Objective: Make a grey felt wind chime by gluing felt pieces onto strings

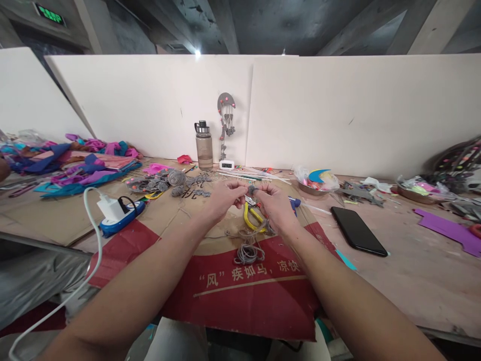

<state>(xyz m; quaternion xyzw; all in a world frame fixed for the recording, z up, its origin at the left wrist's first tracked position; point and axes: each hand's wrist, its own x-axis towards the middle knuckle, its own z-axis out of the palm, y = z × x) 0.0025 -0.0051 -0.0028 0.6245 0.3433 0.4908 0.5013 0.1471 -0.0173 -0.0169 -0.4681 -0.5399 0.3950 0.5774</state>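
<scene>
My left hand (pixel 227 199) and my right hand (pixel 275 201) meet over the cardboard, fingertips pinched on either side of a small grey piece (pixel 252 190). Its exact shape is partly covered by my fingers. Just below lie scissors with yellow handles (pixel 248 219), partly behind my right hand. Thin grey cord trails down near my right wrist to a loose coil of grey cord (pixel 249 253). A blue tool (pixel 295 202), probably a glue gun, shows past my right hand.
Red-and-brown cardboard (pixel 240 301) covers the table before me. To the left are a blue power strip with a white charger (pixel 110 208), grey yarn balls (pixel 176 178) and coloured felt (pixel 86 170). A bottle (pixel 204 148) stands behind; a black phone (pixel 358 231) lies right.
</scene>
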